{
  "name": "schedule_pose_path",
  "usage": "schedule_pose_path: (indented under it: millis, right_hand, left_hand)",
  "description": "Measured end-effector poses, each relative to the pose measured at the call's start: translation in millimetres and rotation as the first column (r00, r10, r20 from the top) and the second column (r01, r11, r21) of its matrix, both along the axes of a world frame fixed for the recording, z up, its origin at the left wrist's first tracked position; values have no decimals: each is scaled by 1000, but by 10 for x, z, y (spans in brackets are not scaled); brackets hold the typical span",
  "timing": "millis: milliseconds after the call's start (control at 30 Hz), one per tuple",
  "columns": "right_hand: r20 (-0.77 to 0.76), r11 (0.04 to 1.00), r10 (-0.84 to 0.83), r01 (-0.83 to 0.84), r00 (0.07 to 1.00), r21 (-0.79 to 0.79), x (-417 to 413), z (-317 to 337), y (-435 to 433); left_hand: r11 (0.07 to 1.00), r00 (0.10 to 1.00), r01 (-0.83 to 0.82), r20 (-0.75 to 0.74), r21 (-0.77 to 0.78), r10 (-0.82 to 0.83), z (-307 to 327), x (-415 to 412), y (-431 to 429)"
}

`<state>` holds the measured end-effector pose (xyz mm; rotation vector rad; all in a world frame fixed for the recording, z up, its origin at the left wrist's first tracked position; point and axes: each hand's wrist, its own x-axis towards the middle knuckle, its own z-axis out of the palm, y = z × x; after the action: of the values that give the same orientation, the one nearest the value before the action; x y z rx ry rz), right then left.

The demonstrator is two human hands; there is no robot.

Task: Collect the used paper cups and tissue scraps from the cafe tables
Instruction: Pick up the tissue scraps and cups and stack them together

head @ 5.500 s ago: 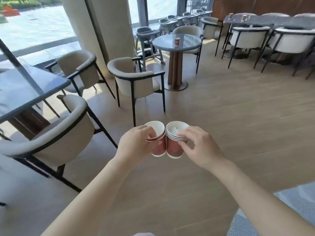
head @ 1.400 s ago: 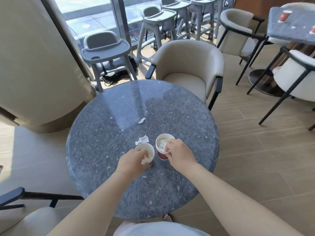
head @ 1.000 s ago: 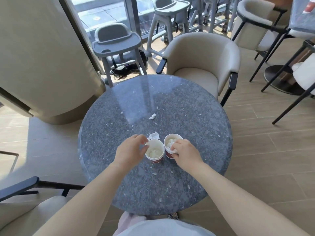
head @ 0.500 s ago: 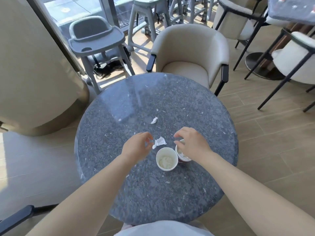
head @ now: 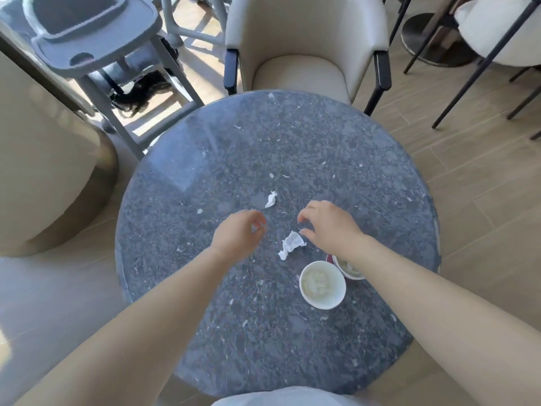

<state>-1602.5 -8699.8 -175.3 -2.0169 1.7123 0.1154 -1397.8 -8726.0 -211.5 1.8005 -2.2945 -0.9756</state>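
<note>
Two used paper cups stand on the round grey stone table (head: 205,177). One cup (head: 322,284), white inside with crumpled tissue in it, is in full view; the second cup (head: 349,269) is half hidden under my right forearm. A crumpled tissue scrap (head: 290,244) lies between my hands, and a smaller scrap (head: 271,199) lies farther back. My left hand (head: 238,234) hovers left of the bigger scrap with loosely curled fingers, holding nothing I can make out. My right hand (head: 329,227) hovers just right of that scrap, fingers bent and spread, apart from it.
A beige armchair (head: 307,45) stands at the table's far side. A grey high chair (head: 96,45) is at the back left, beside a large beige pillar (head: 44,171). More chairs (head: 497,39) stand on the wooden floor at the right.
Both hands let go of the cups, which now stand on the table, and moved forward towards the tissue scrap. The view shifted closer over the table.
</note>
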Motion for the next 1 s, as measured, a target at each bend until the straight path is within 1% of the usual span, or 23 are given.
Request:
schedule_pose_path:
  millis: [67,167,233,333,467,567,700,767,867,1000]
  right_hand:
    - [-20,998,1,0,1000,56,33,-95,-80]
    - [-42,989,19,-13,999,147,71,-210,-177]
    - [-61,980,34,-22,998,199,95,-263,-230]
    - [-65,974,31,-15,997,227,130,-326,-291]
    - [-59,974,23,-9,998,228,156,-355,-368]
    - [-55,972,27,-13,998,233,167,-371,-398]
    - [-50,979,20,-9,999,201,145,-378,-422]
    - [-44,988,-13,19,999,155,109,-361,-446]
    - [-15,992,-98,99,995,81,25,-329,-472]
    - [5,986,-138,136,990,94,-157,-227,-412]
  left_hand:
    - [999,1000,16,-19,-29,-16,-66,-9,-138]
    - [998,998,52,-20,-29,-53,-157,-33,-308]
    - [998,999,49,-24,-27,-49,-214,-62,-393]
    - [999,998,31,-47,-12,-31,-296,-132,-474]
    - [998,997,41,-58,-39,-43,-364,-248,-560]
    - [995,995,97,-20,-35,-98,-378,-317,-606]
    - [985,985,170,32,27,-171,-357,-314,-593]
    - [986,987,158,6,47,-158,-343,-288,-502]
    - [994,991,103,-90,27,-100,-315,-296,-311]
    - [999,980,44,-193,3,-42,-276,-411,-135]
